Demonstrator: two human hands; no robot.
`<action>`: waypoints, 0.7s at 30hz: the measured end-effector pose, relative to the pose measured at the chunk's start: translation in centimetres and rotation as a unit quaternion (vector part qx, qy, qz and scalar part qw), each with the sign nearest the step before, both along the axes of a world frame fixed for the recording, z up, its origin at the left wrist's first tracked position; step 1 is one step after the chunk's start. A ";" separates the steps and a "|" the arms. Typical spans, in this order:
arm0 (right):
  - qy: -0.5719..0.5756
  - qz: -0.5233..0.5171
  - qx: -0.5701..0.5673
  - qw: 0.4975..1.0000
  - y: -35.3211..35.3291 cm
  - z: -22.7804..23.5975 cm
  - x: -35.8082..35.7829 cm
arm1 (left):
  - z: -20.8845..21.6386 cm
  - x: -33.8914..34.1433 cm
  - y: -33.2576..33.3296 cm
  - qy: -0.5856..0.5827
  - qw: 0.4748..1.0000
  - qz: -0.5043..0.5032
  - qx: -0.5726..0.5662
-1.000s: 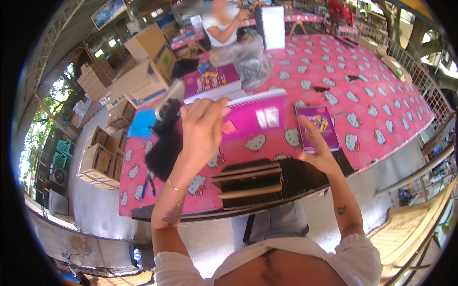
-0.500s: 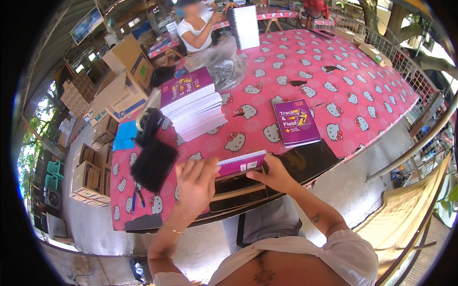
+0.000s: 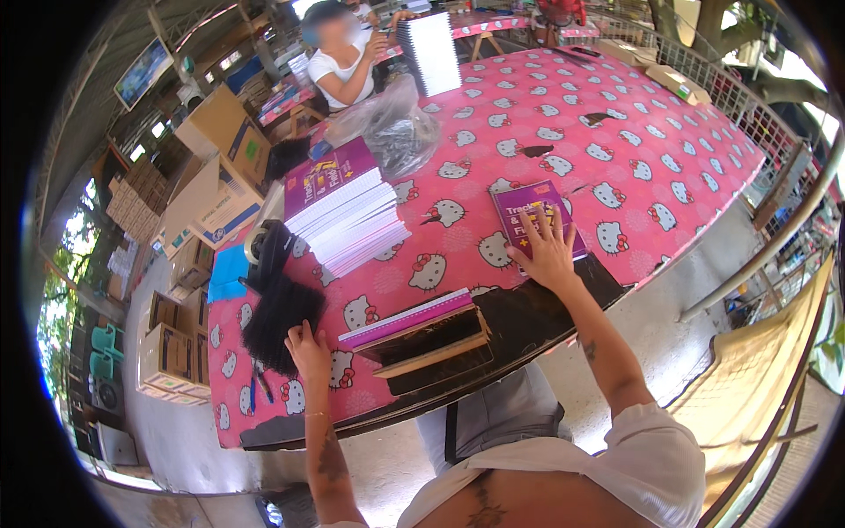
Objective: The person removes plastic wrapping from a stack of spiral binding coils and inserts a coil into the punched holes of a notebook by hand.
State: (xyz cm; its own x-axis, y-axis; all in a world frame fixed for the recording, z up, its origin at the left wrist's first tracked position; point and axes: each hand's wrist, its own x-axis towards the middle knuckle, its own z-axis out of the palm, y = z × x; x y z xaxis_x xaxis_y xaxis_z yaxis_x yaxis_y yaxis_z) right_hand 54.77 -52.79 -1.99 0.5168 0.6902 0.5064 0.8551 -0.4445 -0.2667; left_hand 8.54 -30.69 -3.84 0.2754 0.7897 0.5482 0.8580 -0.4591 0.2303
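My right hand (image 3: 547, 251) lies with spread fingers on a purple-covered notebook (image 3: 519, 204), flat on the table to the right. At the left, my left hand (image 3: 308, 352) has its fingers curled at the edge of a pile of thin black binding coils (image 3: 275, 327); how many coils it grips is hidden. Between my hands, another purple notebook (image 3: 405, 319) stands on edge against a cardboard holder (image 3: 431, 352), a row of punched holes along its upper edge. Beyond it is a stack of notebooks (image 3: 348, 220), with a purple cover on top.
A tape dispenser (image 3: 271, 246) and a blue sheet (image 3: 229, 273) lie left of the stack. Pens (image 3: 260, 389) rest near the front left. Behind are a clear plastic bag (image 3: 400, 132), spiral-bound notebooks (image 3: 431, 57) and a person (image 3: 343, 75). Open cartons (image 3: 224, 198) stand at left.
My hands have let go of the upright notebook and moved apart. The left has gone to the black coils, the right onto the flat notebook. The view has shifted slightly.
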 end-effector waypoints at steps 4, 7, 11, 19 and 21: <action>0.013 0.006 -0.057 0.998 -1.1 -2.8 0.0 | -1.5 -0.6 1.8 0.165 0.981 -0.029 0.097; 0.029 0.010 -0.069 0.997 -1.3 -2.7 -0.4 | -1.6 0.5 1.0 0.199 0.971 -0.005 0.132; 0.032 0.008 -0.067 0.997 -1.2 -2.0 -0.5 | -0.5 -0.4 1.9 0.245 0.965 -0.022 0.096; 0.031 0.116 0.193 0.974 -0.9 8.5 -7.4 | 7.9 0.3 -2.2 0.011 0.995 -0.012 0.098; 0.000 0.375 0.218 0.901 -2.3 14.3 -14.8 | 9.3 1.4 -1.8 -0.062 0.991 -0.063 0.098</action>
State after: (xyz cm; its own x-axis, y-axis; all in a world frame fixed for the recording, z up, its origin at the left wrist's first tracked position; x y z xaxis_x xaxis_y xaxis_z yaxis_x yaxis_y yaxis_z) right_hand 39.92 -55.07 12.34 -0.0119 0.5808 0.8140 0.8714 0.4053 -0.2765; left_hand 9.94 -32.52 5.42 0.2859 0.6281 0.7238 0.7615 -0.6074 0.2263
